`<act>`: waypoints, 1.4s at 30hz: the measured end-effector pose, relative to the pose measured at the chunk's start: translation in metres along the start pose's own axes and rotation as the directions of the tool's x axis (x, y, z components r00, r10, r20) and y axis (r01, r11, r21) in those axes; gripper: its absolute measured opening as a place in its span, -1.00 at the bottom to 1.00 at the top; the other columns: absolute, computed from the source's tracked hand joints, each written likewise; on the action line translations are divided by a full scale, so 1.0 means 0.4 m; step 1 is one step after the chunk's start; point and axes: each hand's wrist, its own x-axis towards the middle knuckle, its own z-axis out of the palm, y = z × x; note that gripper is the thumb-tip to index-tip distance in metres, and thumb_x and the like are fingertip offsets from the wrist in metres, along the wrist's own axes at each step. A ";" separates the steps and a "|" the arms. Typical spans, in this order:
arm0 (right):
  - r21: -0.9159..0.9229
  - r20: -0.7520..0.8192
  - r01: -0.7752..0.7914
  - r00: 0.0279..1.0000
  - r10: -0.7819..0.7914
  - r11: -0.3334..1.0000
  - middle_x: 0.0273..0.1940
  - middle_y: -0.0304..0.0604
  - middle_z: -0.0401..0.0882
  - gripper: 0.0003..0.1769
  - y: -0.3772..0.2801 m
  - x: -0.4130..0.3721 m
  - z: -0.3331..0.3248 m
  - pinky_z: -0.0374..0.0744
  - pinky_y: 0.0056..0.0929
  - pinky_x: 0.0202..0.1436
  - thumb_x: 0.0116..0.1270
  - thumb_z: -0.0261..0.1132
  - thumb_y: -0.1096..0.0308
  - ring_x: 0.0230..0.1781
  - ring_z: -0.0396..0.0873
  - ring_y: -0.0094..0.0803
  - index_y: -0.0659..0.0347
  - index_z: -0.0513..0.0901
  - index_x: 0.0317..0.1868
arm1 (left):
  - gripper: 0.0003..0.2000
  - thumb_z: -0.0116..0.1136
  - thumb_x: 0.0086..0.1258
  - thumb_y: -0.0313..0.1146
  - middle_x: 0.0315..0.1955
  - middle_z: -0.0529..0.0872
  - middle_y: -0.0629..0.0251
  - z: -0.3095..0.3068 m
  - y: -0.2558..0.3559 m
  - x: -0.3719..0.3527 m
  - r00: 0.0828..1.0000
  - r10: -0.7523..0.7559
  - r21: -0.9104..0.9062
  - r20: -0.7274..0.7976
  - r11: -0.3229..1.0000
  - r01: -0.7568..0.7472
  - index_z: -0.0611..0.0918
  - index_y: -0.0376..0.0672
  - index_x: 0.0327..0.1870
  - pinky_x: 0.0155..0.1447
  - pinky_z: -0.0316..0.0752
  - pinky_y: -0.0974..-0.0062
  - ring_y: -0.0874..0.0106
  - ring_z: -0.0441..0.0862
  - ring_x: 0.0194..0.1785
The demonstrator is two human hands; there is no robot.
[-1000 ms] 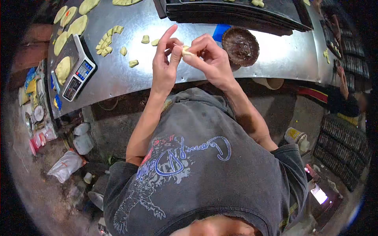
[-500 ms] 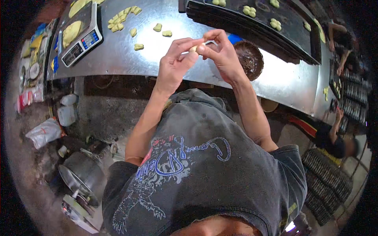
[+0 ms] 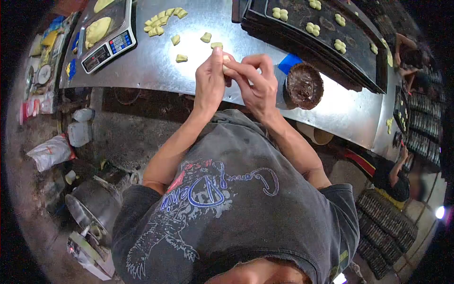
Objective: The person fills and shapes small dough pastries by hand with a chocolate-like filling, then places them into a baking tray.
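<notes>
Above the near edge of the metal table, my left hand (image 3: 209, 85) and my right hand (image 3: 257, 84) meet fingertip to fingertip. Between them they pinch a small pale-yellow piece of dough (image 3: 226, 64), mostly covered by the fingers. My left thumb points upward; the right thumb and index finger press at the dough from the side. Just beyond the hands lie loose dough pieces, among them one (image 3: 205, 37) and another (image 3: 181, 58). To the right of my right hand stands a round bowl (image 3: 291, 90) holding a dark brown, glossy paste (image 3: 305, 84).
Stacked dark trays (image 3: 326, 40) at the back right carry dough balls in clusters (image 3: 312, 29). A digital scale (image 3: 113, 47) with a dough slab (image 3: 98, 32) stands left, near a group of cut dough pieces (image 3: 161, 21). Something blue (image 3: 289, 62) lies behind the bowl. Other people are at the far right.
My hands have drawn closer together around the dough. The right hand has turned and dropped lower, and the left thumb now points up. The whole view has shifted slightly.
</notes>
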 end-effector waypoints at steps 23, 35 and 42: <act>-0.078 -0.007 -0.014 1.000 0.014 0.997 0.03 -0.07 0.58 -0.56 0.102 0.008 0.176 0.52 -0.22 0.14 0.17 0.49 0.45 0.03 0.53 -0.11 0.15 0.68 0.10 | -0.15 -0.41 0.56 0.37 0.16 0.63 -0.09 -0.183 -0.093 0.103 0.870 -0.342 -0.272 0.356 0.853 0.446 0.23 -0.27 0.52 0.05 0.71 0.35 0.22 0.78 -0.11; -0.336 0.227 -0.153 0.944 0.238 0.929 0.07 0.07 0.56 -0.55 0.497 0.008 0.457 0.42 -0.02 0.24 0.27 0.42 0.22 0.11 0.47 0.01 0.11 0.63 0.16 | -0.58 -0.13 0.68 -0.11 0.09 0.67 0.14 -0.550 -0.109 0.090 0.888 -0.221 -0.167 -0.404 0.972 0.166 0.44 -0.19 0.37 0.20 0.51 0.42 0.41 0.63 0.08; -0.112 0.515 -0.477 0.723 0.461 0.872 -0.09 -0.04 0.67 -0.73 0.416 0.168 0.501 0.60 -0.24 0.04 0.41 0.31 0.26 -0.08 0.65 -0.20 0.18 0.71 0.03 | -0.56 -0.16 0.69 -0.07 0.14 0.64 0.16 -0.530 -0.105 0.116 0.927 -0.245 -0.239 -0.286 0.955 0.178 0.47 -0.20 0.33 0.28 0.46 0.40 0.41 0.58 0.15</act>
